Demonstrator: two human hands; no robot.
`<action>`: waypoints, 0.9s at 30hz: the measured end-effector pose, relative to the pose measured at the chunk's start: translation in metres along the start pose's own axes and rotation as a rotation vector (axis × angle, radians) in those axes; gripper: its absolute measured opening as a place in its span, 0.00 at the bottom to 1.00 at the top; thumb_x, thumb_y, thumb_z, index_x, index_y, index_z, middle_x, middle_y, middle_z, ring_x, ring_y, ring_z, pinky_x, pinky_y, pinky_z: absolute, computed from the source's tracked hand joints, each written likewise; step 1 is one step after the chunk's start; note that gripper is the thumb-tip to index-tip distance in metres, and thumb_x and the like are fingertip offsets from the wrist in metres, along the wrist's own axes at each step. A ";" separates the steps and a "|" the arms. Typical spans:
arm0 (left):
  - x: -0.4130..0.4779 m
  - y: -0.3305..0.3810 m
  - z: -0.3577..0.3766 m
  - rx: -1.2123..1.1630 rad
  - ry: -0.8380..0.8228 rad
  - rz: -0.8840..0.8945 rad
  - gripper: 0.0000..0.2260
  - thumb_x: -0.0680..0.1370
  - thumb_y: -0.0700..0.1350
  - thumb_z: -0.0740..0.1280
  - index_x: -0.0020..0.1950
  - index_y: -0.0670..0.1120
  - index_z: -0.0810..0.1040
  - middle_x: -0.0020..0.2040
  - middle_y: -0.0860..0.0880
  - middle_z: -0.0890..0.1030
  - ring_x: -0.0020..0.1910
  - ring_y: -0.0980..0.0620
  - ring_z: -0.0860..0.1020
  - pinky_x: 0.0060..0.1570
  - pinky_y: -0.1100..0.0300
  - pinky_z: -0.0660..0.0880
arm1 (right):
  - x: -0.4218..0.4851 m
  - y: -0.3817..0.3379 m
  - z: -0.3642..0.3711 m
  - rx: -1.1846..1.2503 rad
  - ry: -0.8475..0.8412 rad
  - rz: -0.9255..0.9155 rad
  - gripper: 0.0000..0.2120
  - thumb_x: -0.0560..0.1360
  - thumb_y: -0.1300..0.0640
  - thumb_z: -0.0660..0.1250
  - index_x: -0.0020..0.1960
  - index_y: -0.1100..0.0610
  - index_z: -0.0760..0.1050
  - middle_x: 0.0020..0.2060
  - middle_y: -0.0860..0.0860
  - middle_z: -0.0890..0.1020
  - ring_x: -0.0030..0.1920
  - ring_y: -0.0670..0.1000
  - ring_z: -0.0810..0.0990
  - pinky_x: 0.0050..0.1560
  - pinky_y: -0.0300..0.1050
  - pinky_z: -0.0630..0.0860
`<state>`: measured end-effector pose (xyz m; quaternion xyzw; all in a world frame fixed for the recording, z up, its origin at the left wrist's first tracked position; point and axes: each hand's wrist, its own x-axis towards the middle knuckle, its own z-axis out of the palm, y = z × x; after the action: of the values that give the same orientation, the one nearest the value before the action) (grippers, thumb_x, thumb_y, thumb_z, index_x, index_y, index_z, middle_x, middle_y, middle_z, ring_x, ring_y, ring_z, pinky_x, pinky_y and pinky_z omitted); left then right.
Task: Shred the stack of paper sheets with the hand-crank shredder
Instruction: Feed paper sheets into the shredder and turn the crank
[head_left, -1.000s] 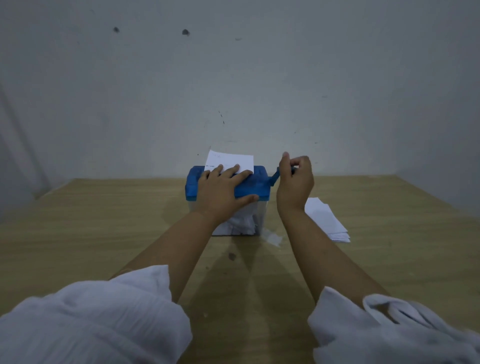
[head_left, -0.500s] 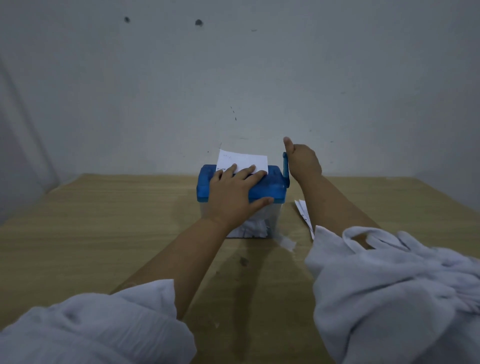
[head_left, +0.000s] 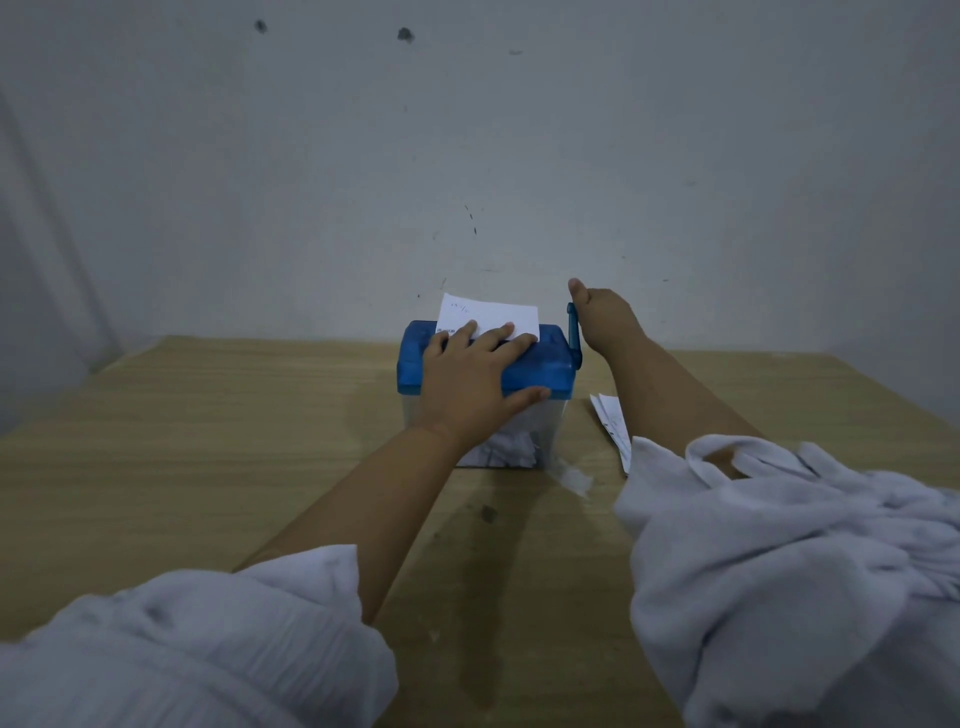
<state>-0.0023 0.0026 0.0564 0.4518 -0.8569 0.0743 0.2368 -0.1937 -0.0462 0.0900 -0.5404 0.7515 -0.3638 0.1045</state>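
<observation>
Since the shredder (head_left: 550, 366) looks light enough to skid, I have the left hand (head_left: 470, 376) spread flat over its blue lid, fingers straight and pressing down, thumb along the front edge, just in front of the sheet (head_left: 488, 313) standing in the slot. At the right end, the right hand (head_left: 605, 325) wraps the crank (head_left: 573, 327), thumb raised, fingers hidden behind it. Shreds (head_left: 506, 449) lie in the clear bin below. The stack of paper sheets (head_left: 613, 428) sits on the table (head_left: 208, 441) just right of the shredder, handy for the next feed.

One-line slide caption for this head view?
Left hand presses the blue-lidded clear plastic shredder while right hand grips its blue crank, white paper sheet in the slot.
</observation>
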 end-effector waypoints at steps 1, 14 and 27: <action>0.000 0.000 0.000 -0.001 -0.003 -0.002 0.28 0.76 0.67 0.56 0.74 0.59 0.60 0.75 0.55 0.61 0.74 0.47 0.57 0.71 0.49 0.49 | 0.000 0.000 0.000 -0.011 0.005 -0.003 0.25 0.83 0.46 0.44 0.39 0.60 0.68 0.41 0.57 0.72 0.44 0.54 0.69 0.46 0.44 0.63; 0.000 -0.002 0.003 0.005 0.029 0.009 0.29 0.75 0.67 0.55 0.74 0.59 0.60 0.75 0.55 0.62 0.74 0.47 0.58 0.71 0.49 0.50 | -0.019 0.027 0.043 -0.175 -0.279 0.276 0.16 0.81 0.62 0.56 0.67 0.66 0.68 0.63 0.60 0.74 0.62 0.59 0.73 0.62 0.46 0.68; 0.000 0.004 -0.002 -0.003 -0.014 -0.074 0.29 0.75 0.67 0.56 0.73 0.60 0.61 0.75 0.56 0.61 0.75 0.46 0.55 0.72 0.46 0.47 | -0.098 0.055 0.057 0.122 0.108 0.022 0.24 0.82 0.46 0.46 0.39 0.59 0.71 0.38 0.57 0.77 0.40 0.55 0.75 0.41 0.45 0.68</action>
<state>-0.0054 0.0053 0.0584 0.4834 -0.8414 0.0610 0.2338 -0.1643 0.0244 -0.0099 -0.5043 0.7383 -0.4365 0.1005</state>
